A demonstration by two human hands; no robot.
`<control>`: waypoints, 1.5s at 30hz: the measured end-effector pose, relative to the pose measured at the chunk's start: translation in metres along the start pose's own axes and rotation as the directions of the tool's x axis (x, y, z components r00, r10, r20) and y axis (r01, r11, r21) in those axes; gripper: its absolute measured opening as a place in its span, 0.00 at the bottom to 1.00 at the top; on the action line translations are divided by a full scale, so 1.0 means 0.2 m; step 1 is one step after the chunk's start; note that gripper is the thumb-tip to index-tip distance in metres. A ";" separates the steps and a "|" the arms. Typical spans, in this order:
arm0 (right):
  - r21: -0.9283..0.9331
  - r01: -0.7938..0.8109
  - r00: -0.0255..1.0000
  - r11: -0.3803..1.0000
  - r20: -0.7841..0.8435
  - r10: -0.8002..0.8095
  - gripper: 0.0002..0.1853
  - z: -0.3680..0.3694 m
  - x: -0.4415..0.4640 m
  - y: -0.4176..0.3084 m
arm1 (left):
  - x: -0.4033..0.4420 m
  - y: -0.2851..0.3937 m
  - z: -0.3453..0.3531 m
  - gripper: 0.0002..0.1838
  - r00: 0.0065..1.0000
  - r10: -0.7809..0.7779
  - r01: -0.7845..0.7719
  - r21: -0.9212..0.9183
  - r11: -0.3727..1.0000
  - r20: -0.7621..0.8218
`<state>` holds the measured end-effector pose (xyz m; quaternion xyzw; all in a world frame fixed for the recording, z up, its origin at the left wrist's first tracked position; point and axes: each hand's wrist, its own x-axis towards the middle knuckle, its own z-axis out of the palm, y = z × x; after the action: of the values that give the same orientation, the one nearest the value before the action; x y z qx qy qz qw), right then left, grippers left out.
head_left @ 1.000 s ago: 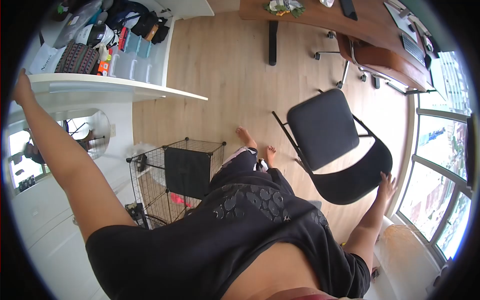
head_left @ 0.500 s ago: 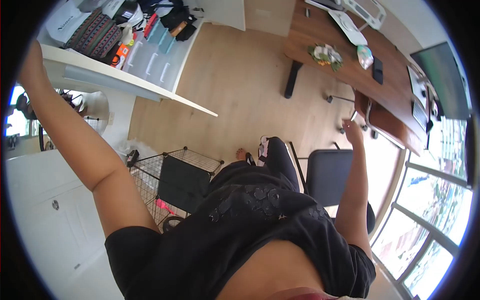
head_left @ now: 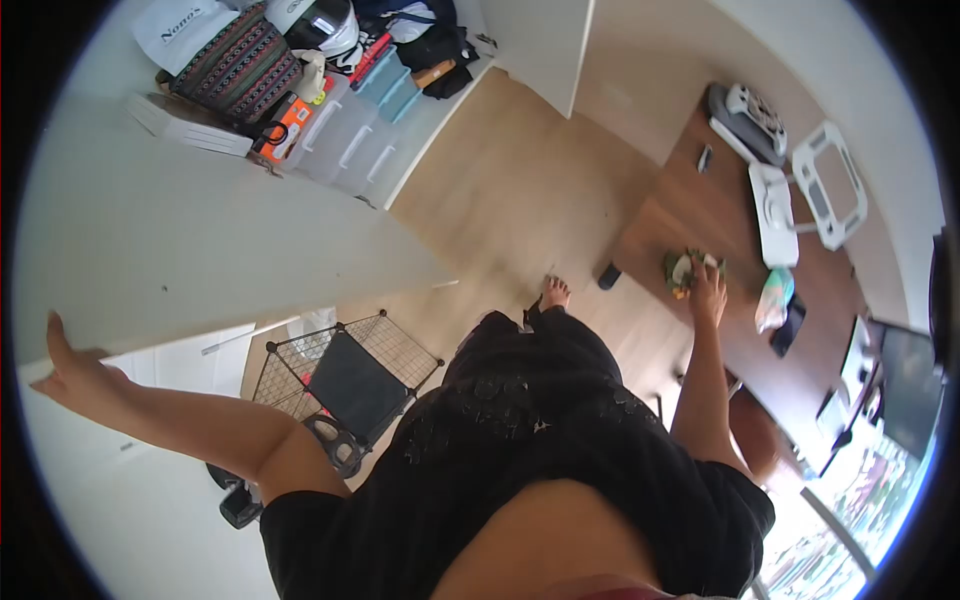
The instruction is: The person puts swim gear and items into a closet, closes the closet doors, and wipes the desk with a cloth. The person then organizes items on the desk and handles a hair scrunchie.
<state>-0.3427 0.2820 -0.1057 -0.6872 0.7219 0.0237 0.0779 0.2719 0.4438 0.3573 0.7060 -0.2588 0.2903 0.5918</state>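
Note:
My left hand [head_left: 80,375] is at the edge of a wide white cabinet door [head_left: 250,260], fingers spread, one of them stretched up along the door's face. Part of that hand is hidden at the edge. Over on the desk, my right hand [head_left: 709,292] has its fingers curled over a crumpled green-and-white bundle [head_left: 680,270], cloth-like with some orange in it. Its exact kind cannot be made out. A clear and teal plastic pack [head_left: 774,300] and a dark phone-like slab [head_left: 789,327] lie just right of that hand.
The open cabinet holds a patterned bag [head_left: 240,75], a white helmet [head_left: 325,25] and clear drawers [head_left: 345,140]. A black wire rack [head_left: 360,375] stands by my legs. The brown desk [head_left: 690,200] carries a white stand [head_left: 775,215] and a monitor [head_left: 905,385]. A chair [head_left: 755,430] is beside it.
I have come closer to the desk. My right hand has gone from hanging free to the bundle. The cabinet door has swung, and my left hand sits lower in view along its edge.

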 end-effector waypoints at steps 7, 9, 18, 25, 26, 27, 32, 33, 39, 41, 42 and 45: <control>0.201 0.027 0.998 0.979 0.050 -0.037 0.24 -0.08 0.34 -0.22 | -0.49 0.13 0.36 0.36 0.629 0.619 -0.572 0.259 0.778 -0.470; 0.350 0.038 0.997 0.936 0.045 -0.057 0.24 -0.11 0.53 -0.40 | -0.60 0.07 0.54 0.30 0.505 0.821 -0.808 0.189 0.558 -0.265; 0.559 0.458 0.701 0.691 0.250 -0.667 0.23 -0.13 1.31 -1.69 | -0.55 -0.31 1.32 0.13 0.979 0.161 -0.168 0.052 0.984 0.124; 0.611 0.592 0.795 0.525 -0.337 -0.503 0.16 -0.81 2.27 -2.06 | -0.35 -0.69 1.52 0.10 0.965 -0.252 0.262 -0.232 0.937 0.072; 0.326 0.648 0.706 0.689 -0.597 -0.381 0.18 -0.99 2.17 -2.17 | -0.35 -0.69 1.55 0.09 0.955 -0.290 0.298 -0.267 0.917 0.067; 0.282 0.637 0.656 0.718 -0.688 -0.311 0.21 -1.09 2.17 -2.25 | -0.34 -0.72 1.57 0.08 0.942 -0.328 0.331 -0.320 0.888 0.065; 0.442 0.598 0.663 0.668 0.196 -0.723 0.20 -0.52 2.46 -2.59 | -0.30 -0.89 1.55 0.08 0.902 -0.428 0.404 -0.235 0.884 -0.059; 0.492 0.604 0.587 0.627 0.258 -0.768 0.22 -0.30 2.46 -2.69 | -0.30 -0.91 1.55 0.09 0.863 -0.496 0.460 -0.255 0.851 -0.099; 0.629 0.656 0.343 0.416 0.242 -0.908 0.22 -0.07 2.11 -3.57 | -0.38 -0.89 1.54 0.08 0.776 -0.558 0.535 -0.162 0.829 -0.294; 0.346 0.904 0.087 0.251 0.425 -0.901 0.19 0.03 2.11 -3.73 | -0.46 -0.87 1.54 0.07 0.748 -0.582 0.568 -0.146 0.810 -0.320; 0.308 0.946 -0.045 0.099 0.429 -0.902 0.16 0.08 2.11 -3.78 | -0.49 -0.87 1.56 0.07 0.710 -0.607 0.598 -0.149 0.788 -0.357; 0.248 0.952 -0.278 -0.179 0.459 -0.844 0.15 0.21 2.05 -3.79 | -0.68 -0.92 1.57 0.07 0.618 -0.673 0.669 -0.177 0.722 -0.406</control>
<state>0.3975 -0.1584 -0.1507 -0.9572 -0.1176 0.2039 0.1683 0.3406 0.1669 0.0916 0.6630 0.1640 0.1998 0.7025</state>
